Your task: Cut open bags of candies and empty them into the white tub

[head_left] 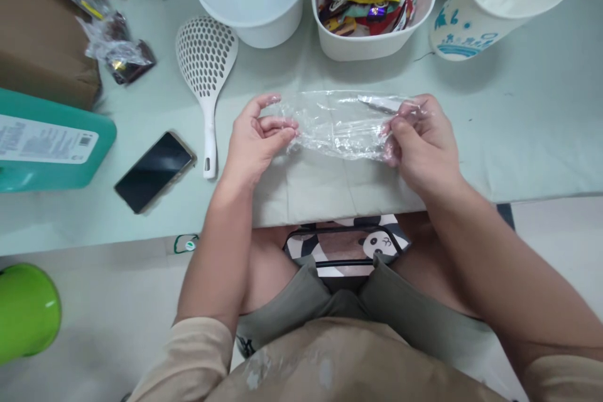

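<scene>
A crumpled transparent plastic film (pixel 336 129), perhaps a bag, is stretched sideways between my two hands above the table. Its left end is pinched by my left hand (pixel 261 135), thumb against the fingers. My right hand (pixel 424 141) grips the other end, with the thumb on top and film bunched under it. A thin pale strip with a dark edge (pixel 374 102) shows at the film's upper right, beside my right fingers; I cannot tell what it is. The white slotted skimmer (pixel 207 69) lies left of my left hand, and a dark phone (pixel 155 171) is further left.
Behind my hands stand a white round tub (pixel 268 28), a white box (pixel 372 49) of wrapped sweets and a patterned paper cup (pixel 466 31). On the left are a green jug (pixel 101 144), wrapped snacks (pixel 127 63) and a cardboard box (pixel 42 31). A green bin (pixel 31 314) stands below.
</scene>
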{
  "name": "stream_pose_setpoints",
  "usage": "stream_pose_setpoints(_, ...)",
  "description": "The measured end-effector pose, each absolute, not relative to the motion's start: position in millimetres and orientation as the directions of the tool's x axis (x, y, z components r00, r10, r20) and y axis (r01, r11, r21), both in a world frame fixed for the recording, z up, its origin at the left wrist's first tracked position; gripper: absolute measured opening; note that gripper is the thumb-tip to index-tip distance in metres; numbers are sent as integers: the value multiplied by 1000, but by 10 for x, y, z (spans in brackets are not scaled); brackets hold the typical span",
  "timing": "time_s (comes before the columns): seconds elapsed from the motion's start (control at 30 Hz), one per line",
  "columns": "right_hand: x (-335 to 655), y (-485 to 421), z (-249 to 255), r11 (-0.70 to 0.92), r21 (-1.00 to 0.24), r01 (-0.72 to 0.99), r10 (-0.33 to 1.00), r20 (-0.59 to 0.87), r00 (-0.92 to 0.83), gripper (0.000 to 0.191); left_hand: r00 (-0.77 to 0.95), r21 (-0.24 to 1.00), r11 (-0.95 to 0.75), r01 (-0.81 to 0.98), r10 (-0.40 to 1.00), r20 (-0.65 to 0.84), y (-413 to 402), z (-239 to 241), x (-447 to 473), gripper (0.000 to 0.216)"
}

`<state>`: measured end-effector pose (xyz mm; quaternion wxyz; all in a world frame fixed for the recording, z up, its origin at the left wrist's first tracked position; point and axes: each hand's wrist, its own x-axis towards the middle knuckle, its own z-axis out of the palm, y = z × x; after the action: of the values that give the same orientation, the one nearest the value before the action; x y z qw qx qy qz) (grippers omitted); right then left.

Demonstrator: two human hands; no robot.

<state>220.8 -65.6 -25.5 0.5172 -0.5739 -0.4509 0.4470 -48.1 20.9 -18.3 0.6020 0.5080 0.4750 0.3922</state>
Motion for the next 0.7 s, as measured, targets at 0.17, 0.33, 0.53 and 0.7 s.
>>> stream_pose_setpoints(0.17, 2168, -613, -300, -103, -995, 21, 969, -95, 227, 20, 293, 940, 311, -142, 920, -260, 128, -52, -346, 40)
stream_pose_setpoints(0.33, 2218, -588, -359, -82, -994, 74, 967, -62, 245, 30, 462, 880, 474, 27, 775, -431, 76, 65, -279, 34)
stream_pose_setpoints(0.53, 2275, -590, -358, -38, -997, 64, 967, -20, 255, 32, 478, 899, 422, 117, 770, -423, 142, 134, -449, 21)
stream_pose_setpoints(0.7, 2200, -590, -288, -81, -996, 37, 971, -71, 228, 34, 470, 901, 434, 8, 794, -387, 146, 97, -438, 34)
